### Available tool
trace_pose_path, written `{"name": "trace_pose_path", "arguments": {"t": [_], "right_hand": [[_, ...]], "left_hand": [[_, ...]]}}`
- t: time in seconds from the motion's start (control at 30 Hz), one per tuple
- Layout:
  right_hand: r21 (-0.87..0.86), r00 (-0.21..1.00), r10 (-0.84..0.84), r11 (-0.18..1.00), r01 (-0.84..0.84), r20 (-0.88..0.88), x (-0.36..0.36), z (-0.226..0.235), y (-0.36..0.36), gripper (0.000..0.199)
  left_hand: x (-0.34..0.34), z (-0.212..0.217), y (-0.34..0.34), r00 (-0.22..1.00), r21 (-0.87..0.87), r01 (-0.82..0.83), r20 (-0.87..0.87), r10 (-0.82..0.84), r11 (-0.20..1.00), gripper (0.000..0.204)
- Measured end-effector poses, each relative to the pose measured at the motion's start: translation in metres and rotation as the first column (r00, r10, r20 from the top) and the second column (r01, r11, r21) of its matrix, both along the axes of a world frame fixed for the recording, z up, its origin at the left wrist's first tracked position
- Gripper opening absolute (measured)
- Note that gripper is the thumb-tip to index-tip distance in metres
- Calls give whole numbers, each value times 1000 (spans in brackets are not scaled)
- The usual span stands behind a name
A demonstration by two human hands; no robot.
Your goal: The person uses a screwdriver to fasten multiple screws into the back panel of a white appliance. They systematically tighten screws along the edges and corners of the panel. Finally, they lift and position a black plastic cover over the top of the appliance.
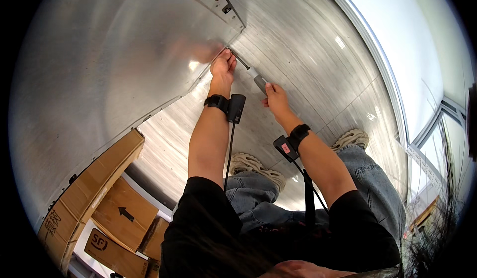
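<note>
My right hand (277,101) is closed round the grey handle of a screwdriver (259,80). Its thin dark shaft slants up and left to the lower edge of a large silver metal panel (129,54). At that edge, by the screwdriver's tip, my left hand (223,67) has its fingers drawn together in a pinch. What lies between those fingers is hidden, and so is the exact point where the tip meets the panel.
Cardboard boxes (124,206) stand at the lower left beside the panel. Wood-look floor (298,39) lies under the work, with my shoes (258,168) on it. A pale wall (392,39) with a raised edge curves along the right. Cables run from devices strapped to both wrists.
</note>
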State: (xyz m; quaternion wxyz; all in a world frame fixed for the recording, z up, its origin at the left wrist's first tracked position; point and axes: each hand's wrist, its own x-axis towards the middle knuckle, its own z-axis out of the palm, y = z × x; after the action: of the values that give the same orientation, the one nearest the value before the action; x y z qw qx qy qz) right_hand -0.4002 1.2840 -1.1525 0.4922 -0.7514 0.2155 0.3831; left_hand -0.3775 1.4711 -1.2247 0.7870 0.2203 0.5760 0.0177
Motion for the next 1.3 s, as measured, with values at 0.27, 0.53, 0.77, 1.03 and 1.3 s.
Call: {"name": "trace_pose_path", "arguments": {"t": [0.27, 0.53, 0.77, 1.03, 1.3], "right_hand": [[104, 982, -69, 991, 88, -173, 7, -8, 3, 52], [121, 975, -78, 987, 105, -207, -3, -7, 8, 57], [34, 991, -96, 994, 99, -98, -14, -7, 14, 58], [120, 971, -46, 990, 76, -234, -15, -4, 8, 57], [94, 976, 32, 996, -11, -218, -18, -8, 13, 64]], "left_hand": [[1, -10, 7, 1000, 26, -20, -2, 20, 999, 6], [-7, -18, 10, 1000, 45, -16, -20, 17, 999, 5], [-15, -19, 11, 1000, 30, -16, -3, 16, 999, 6], [-24, -11, 19, 1000, 19, -1, -2, 1, 1000, 6], [-27, -22, 26, 1000, 16, -18, 7, 18, 1000, 6]]}}
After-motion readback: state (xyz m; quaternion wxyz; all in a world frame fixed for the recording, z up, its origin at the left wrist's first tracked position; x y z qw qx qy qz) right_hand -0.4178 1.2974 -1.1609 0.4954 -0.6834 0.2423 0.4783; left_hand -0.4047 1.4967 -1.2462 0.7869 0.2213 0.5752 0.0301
